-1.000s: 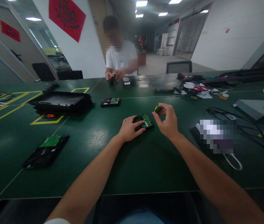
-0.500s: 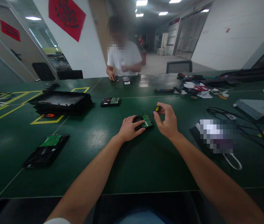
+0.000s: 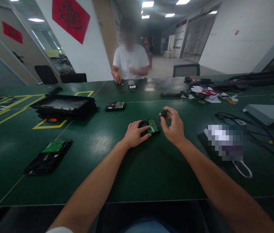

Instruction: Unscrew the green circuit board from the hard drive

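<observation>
Under my left hand [image 3: 135,133] lies a hard drive [image 3: 153,125], its green circuit board facing up. The fingers and thumb of that hand hold it against the table, covering its left part. My right hand [image 3: 174,126] is closed around a small screwdriver [image 3: 164,112] with a black and yellow handle, just right of the drive's edge. Its tip is too small to make out. A second hard drive [image 3: 115,105] rests farther back, and a third hard drive [image 3: 49,156] lies at the left, both apart from my hands.
A black tray-like casing [image 3: 64,105] stands at the back left. At right are a pixelated device [image 3: 226,142], a grey metal box [image 3: 269,113] and black cables [image 3: 255,129]. Tools and papers [image 3: 206,92] lie behind them. Across the table [image 3: 151,181], a co-worker [image 3: 131,61] handles small items.
The screwdriver's handle has turned a little in my right fingers, showing more of its dark side. My left hand and the hard drive have stayed in place.
</observation>
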Available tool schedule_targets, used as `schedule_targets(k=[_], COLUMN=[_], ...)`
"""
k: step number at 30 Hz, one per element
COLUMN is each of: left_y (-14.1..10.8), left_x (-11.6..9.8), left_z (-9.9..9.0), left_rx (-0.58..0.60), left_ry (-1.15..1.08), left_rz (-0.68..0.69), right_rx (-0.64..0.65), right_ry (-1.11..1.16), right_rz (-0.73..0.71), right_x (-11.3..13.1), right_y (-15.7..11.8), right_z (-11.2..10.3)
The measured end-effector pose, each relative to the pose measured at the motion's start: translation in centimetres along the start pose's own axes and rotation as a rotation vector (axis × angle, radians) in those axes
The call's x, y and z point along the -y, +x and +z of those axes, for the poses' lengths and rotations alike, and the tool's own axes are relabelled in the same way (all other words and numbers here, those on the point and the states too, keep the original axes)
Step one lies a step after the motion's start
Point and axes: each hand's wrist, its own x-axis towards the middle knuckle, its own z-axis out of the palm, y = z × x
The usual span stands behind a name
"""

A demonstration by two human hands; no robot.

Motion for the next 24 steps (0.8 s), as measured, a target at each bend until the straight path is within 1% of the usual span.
schedule_targets(k=[3,9,14,20,24], left_y=[0.01,-0.03,-0.05,-0.05,-0.02], left_x=[0.03,0.01,0.04,-0.01,-0.08], left_z=[-0.01,-0.04,0.06,-0.01,-0.15], left_rx=[0.001,-0.004,-0.006,-0.005,0.003], left_ry=[0.008,-0.004,-0.008,-0.005,0.005], left_rz=[0.005,0.007,-0.002,0.001,-0.004], right_rx=[-0.013,0.011,-0.027,0.035,-0.003], right_ry=[-0.008,-0.059,-0.009,0.001,0.051], right_rz=[0.021,-0.03,0.032,0.026,0.074], right_x=[-0.08,0.32,0.09,-0.04,-0.23], right_y=[0.01,0.23,0.05,-0.21,-0.28], right_z=[-0.06,-0.51,-0.13,0.05,0.29])
